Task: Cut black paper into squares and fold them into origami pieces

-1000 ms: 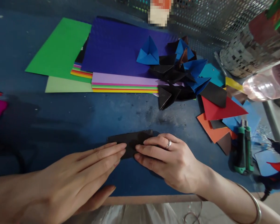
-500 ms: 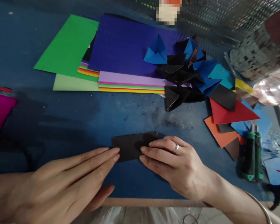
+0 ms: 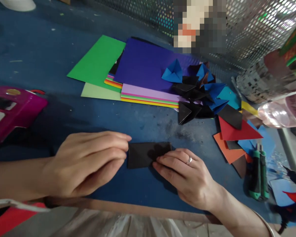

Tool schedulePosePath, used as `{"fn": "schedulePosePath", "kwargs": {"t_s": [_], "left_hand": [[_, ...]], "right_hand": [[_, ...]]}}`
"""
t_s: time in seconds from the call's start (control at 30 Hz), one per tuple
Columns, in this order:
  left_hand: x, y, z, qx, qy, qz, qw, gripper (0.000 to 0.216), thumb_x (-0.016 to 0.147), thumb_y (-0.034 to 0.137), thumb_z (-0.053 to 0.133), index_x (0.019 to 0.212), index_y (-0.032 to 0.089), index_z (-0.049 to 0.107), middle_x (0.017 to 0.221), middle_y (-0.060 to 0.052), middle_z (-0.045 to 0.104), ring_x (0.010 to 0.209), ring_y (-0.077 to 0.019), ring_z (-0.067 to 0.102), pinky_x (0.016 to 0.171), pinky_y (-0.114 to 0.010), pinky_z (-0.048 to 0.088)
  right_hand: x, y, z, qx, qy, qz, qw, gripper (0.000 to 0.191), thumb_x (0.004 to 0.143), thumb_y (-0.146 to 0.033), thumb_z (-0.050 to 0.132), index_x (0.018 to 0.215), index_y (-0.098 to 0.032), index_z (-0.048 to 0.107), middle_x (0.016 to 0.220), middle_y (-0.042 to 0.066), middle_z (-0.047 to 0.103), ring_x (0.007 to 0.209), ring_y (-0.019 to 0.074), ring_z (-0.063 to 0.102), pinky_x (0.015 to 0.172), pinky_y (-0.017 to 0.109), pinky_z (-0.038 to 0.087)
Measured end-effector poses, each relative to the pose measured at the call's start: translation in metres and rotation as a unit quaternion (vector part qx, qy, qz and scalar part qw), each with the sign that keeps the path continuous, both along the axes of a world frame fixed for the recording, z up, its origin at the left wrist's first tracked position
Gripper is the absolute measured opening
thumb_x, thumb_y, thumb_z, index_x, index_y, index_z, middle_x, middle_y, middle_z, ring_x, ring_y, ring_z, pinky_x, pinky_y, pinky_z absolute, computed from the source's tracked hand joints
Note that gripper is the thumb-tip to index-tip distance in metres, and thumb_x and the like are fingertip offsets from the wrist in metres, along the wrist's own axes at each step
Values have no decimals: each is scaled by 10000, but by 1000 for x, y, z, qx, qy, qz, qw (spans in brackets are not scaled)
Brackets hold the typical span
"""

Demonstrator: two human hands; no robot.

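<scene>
On the blue tabletop lies a small folded rectangle of black paper (image 3: 141, 155). The fingers of my right hand (image 3: 187, 176), with a ring on one finger, press down on its right end; the thumb is hidden beneath the hand. At the paper's left edge is my left hand (image 3: 93, 161), its fingers side by side and loosely bent, nothing visible in them. Whether its fingertips touch the edge is hard to tell. Behind the paper sit several folded black pieces (image 3: 188, 112) and folded blue pieces (image 3: 173, 72).
A stack of coloured paper (image 3: 145, 62) lies at the back, beside green sheets (image 3: 96, 61). Loose paper pieces (image 3: 236, 126) and green-black pliers (image 3: 258, 174) are at right, with a pink bottle (image 3: 281, 110) beyond. At left stands a magenta device (image 3: 27, 105). A perforated metal panel (image 3: 148, 16) rises behind.
My left hand has drawn back off the black paper to its left edge, its fingers more bent. My right hand stays on the right end. The view has shifted left.
</scene>
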State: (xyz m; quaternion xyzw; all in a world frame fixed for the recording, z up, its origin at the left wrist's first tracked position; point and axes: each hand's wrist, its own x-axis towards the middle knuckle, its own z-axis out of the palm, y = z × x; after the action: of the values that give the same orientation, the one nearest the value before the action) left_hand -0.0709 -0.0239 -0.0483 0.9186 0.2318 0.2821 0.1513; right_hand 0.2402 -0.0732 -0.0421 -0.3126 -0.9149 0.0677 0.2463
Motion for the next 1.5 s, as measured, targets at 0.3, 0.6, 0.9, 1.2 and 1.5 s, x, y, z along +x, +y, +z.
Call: {"fn": "schedulePosePath", "kwargs": {"t_s": [0.3,0.6,0.9,1.2,1.5], "left_hand": [[21,9,-13,-89,-53,66,992,312,1066,58,505,1292,211,656,1211,-41,759,1183,-190,693,1121,-353,514],[20,11,-16,-97,-97,17,990,370,991,26,517,1192,269,711,1015,8,797,964,-192,745,1060,-367,555],[21,10,-13,-140,-114,-16,983,377,962,35,541,1166,303,711,982,4,786,934,-205,734,952,-343,577],[20,10,-18,-201,-98,45,974,218,1048,227,591,1181,302,746,1089,-2,802,979,-198,752,880,-265,594],[33,5,-7,-525,-129,-47,840,360,1021,368,708,1363,293,625,1267,-42,783,1174,-237,766,980,-347,639]], "right_hand": [[-6,-4,0,10,-33,-153,988,334,1121,-212,547,1396,-101,700,1219,137,777,1107,250,696,944,411,545],[-9,-4,-4,-22,-78,-137,987,440,1160,-422,500,1454,-134,656,1358,163,733,1248,298,650,1029,469,500],[-10,-3,-7,-14,-81,-110,991,451,1167,-385,477,1519,-127,594,1439,196,698,1340,318,616,1078,505,504],[-12,-2,-5,-2,-10,-99,995,181,1098,-259,631,1246,-157,648,1257,152,762,1208,290,689,999,462,567],[-23,5,-8,114,47,-42,991,151,1093,-165,621,1209,-193,713,1159,97,806,1207,224,737,1049,380,597]]}}
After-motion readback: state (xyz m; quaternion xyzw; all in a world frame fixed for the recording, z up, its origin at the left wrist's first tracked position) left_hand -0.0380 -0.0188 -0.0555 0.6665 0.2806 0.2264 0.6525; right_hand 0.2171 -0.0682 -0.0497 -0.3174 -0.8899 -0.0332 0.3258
